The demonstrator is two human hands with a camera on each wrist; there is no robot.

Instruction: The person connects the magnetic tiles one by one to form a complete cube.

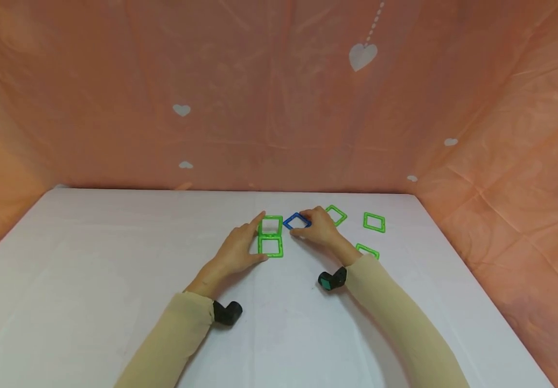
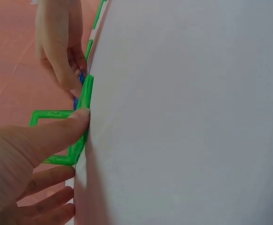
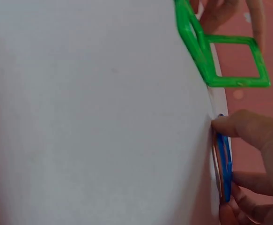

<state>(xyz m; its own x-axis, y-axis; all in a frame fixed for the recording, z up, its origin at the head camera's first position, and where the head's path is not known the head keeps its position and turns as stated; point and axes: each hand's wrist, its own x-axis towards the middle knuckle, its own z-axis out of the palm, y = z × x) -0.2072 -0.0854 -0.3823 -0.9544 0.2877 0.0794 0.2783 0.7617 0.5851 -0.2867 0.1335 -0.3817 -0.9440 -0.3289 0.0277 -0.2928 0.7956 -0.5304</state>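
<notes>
Two green square magnetic tiles meet edge to edge in front of my left hand. One green tile lies low on the table, and the other green tile stands upright from its far edge. My left thumb presses the near edge of the low tile while the fingers reach behind, gripping the pair. Just to the right, my right hand pinches a blue square tile between thumb and fingers. The blue tile is close to the table and apart from the green pair. In the right wrist view it appears nearly edge-on.
Three loose green tiles lie right of my hands: one green tile behind the right hand, another green tile farther right, and a third green tile partly hidden by the right forearm. An orange curtain hangs behind the white table.
</notes>
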